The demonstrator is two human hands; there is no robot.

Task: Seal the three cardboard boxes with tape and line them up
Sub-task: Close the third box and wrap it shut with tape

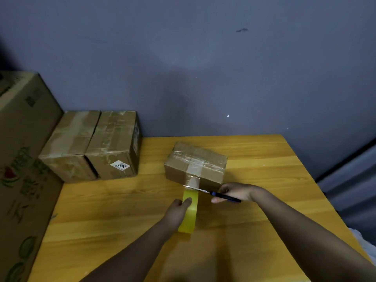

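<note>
A large printed carton (22, 159) stands at the table's left edge, and the wooden table (264, 169) carries everything else. Two taped cardboard boxes (91, 147) sit side by side and touching at the far left, against the wall; the third box (196, 162) lies apart near the table's middle, at an angle to the pair, with tape already crossing its top and running down its near face. Just in front of that face the yellow tape roll (190, 212) stands on edge, gripped by the left hand (177, 210), its strip stretched up to the box. The right hand (234, 193), curled round the handles of the scissors (211, 193), comes in from the right, blades lying crosswise over the taut strip between roll and box. That short span looks to be the place for the cut.
</note>
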